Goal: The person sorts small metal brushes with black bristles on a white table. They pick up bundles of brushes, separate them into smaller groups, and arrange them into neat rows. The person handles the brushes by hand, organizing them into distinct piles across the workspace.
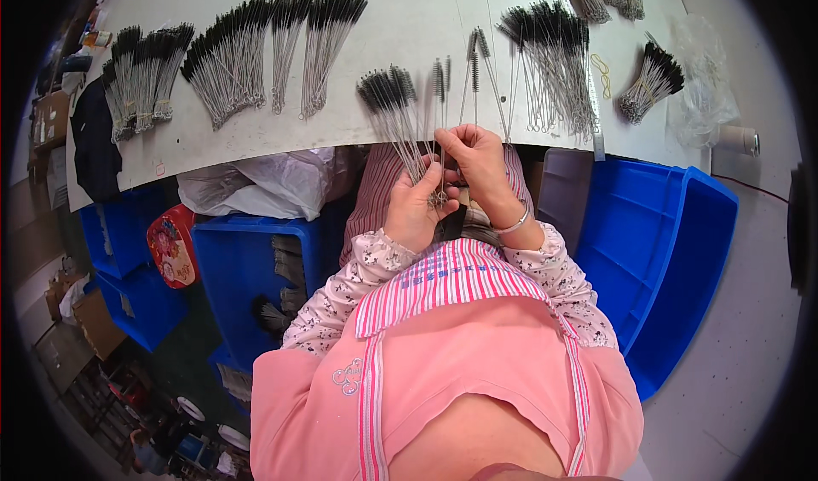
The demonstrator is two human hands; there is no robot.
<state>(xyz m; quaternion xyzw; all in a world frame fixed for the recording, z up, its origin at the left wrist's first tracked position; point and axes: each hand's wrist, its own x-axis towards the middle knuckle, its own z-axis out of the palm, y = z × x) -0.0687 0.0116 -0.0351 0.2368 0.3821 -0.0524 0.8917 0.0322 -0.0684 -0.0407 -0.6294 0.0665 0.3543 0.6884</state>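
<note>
My left hand (411,211) is closed round a fanned bunch of thin wire brushes (396,110). Their black bristle heads point away from me and the looped wire ends gather by my fingers. Close beside it, my right hand (484,164) pinches the wire stem of a brush (440,85) standing a little apart from the bunch; whether it grips one or more I cannot make out. A few loose brushes (475,68) lie on the table just beyond my right hand. Farther right is a wide spread of brushes (550,63), heads away from me.
More brush piles (230,63) line the white table (341,132) at the left. A tied bundle (652,80), a metal ruler (594,106) and yellow rubber bands (603,74) lie at the right. Blue bins (656,251) flank my lap; a white plastic bag (264,183) tops the left one.
</note>
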